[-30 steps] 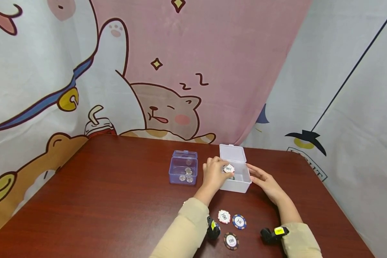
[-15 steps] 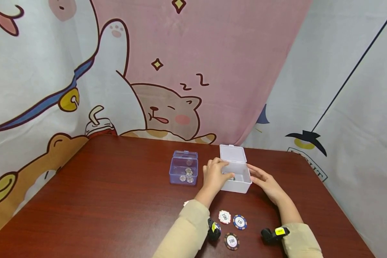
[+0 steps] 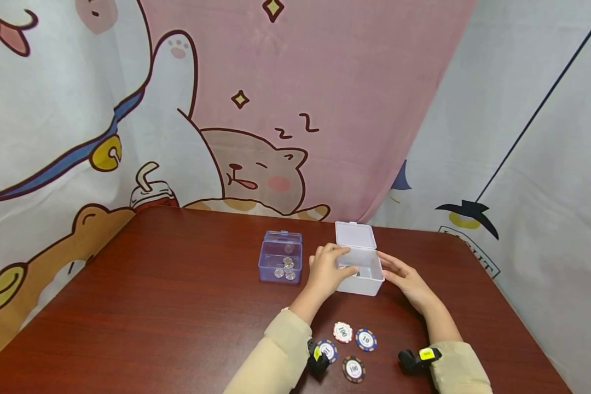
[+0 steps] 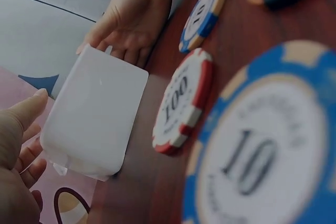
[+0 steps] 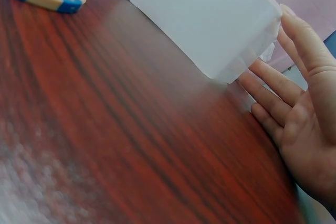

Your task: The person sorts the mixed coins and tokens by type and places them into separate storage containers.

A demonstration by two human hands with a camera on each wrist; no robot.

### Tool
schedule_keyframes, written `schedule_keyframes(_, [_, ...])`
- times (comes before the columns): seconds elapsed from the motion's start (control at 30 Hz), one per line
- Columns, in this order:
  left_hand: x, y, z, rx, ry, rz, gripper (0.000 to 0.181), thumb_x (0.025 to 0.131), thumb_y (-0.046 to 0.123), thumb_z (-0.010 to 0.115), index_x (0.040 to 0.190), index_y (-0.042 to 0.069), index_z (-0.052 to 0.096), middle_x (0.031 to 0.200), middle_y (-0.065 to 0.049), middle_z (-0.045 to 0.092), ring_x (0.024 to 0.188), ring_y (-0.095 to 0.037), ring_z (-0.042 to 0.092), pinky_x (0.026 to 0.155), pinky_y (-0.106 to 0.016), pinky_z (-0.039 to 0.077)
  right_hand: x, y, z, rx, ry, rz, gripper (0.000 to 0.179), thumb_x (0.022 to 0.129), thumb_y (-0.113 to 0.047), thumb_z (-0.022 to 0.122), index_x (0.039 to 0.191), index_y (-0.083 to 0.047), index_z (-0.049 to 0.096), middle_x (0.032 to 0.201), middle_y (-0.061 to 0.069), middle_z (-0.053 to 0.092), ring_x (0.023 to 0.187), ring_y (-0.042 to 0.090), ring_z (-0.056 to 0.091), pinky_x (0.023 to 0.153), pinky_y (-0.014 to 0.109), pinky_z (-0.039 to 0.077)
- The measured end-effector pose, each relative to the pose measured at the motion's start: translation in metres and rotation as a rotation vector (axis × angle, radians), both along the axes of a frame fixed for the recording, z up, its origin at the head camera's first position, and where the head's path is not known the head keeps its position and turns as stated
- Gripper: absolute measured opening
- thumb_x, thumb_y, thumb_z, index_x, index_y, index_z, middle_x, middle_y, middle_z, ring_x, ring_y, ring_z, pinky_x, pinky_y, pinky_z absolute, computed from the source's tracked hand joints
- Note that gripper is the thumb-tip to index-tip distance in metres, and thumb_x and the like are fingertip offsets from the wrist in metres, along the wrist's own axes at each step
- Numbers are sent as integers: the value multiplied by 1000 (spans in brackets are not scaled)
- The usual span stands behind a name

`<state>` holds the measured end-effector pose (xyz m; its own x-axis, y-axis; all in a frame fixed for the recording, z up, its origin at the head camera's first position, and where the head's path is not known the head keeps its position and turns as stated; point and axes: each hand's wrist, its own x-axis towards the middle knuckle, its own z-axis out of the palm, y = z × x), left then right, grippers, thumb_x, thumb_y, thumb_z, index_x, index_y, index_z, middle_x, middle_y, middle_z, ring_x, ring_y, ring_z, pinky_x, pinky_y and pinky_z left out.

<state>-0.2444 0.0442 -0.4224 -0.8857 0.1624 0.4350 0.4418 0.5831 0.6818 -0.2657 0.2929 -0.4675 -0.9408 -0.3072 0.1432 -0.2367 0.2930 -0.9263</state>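
In the head view, the white plastic box (image 3: 369,287) stands with its lid (image 3: 355,235) raised at the back. My left hand (image 3: 325,268) is over its left side, thumb and fingers apart, nothing visible between them. The left wrist view shows that thumb (image 4: 26,111) apart from the box. My right hand (image 3: 411,282) touches the box's right side with fairly straight fingers; its thumb (image 5: 304,32) rests near a corner. A chip partly shows inside the box, mostly hidden by my left hand. Nearer lie a red-and-white poker chip (image 3: 342,332), a blue one (image 3: 366,340) and a black one (image 3: 353,369).
A translucent blue box (image 3: 271,273), lid raised, stands to the left with several clear round pieces (image 3: 289,265) inside. Another blue chip (image 3: 329,350) lies partly behind the left wrist camera. A pale chip edge (image 3: 284,309) shows beside the left forearm. A printed curtain hangs behind the table.
The red-and-white chip held by my left hand dropped from its fingers into the white box. The left forearm has since shifted slightly left, uncovering a blue chip. My right hand stays put.
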Motion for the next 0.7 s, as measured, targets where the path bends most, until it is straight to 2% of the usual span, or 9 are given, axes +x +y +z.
schedule_keyframes(0.1, [6,-2,0,28,15,-31,47,78,30,80,119,11,69,113,1,62,103,-17,50,82,-35,32,0,0,0,6,5,-1,51,99,-16,53,147,-7,38,141,21,44,115,5,50,100,51,32])
schedule_keyframes(0.27, [19,-4,-2,48,43,-70,46,76,31,81,117,12,70,109,4,63,98,-12,50,80,-32,32,-1,-1,0,1,8,-1,52,98,-16,54,147,-7,38,141,21,44,114,5,51,100,53,31])
schedule_keyframes(0.43, [30,-6,-3,48,72,-93,46,74,31,82,116,13,71,107,6,63,97,-10,49,80,-30,32,-1,-1,1,-6,8,6,52,98,-15,54,146,-6,38,141,21,45,114,6,51,96,33,38])
schedule_keyframes(0.5, [34,-7,-2,47,69,-110,47,74,31,82,116,13,71,106,7,62,97,-9,49,81,-30,32,0,-1,1,-5,5,5,52,98,-15,54,146,-7,38,141,22,44,115,7,51,98,36,37])
schedule_keyframes(0.63, [44,-7,2,41,50,-148,47,75,32,82,117,14,71,107,8,62,100,-8,49,83,-30,33,0,-1,0,2,-5,-7,51,98,-17,54,146,-9,39,141,22,44,119,13,50,101,59,29])
schedule_keyframes(0.7, [49,-7,3,24,52,-165,48,75,34,82,118,16,70,108,9,62,101,-8,49,84,-30,33,0,-1,0,1,-9,-8,51,98,-16,54,147,-9,39,142,22,43,120,17,49,101,61,27])
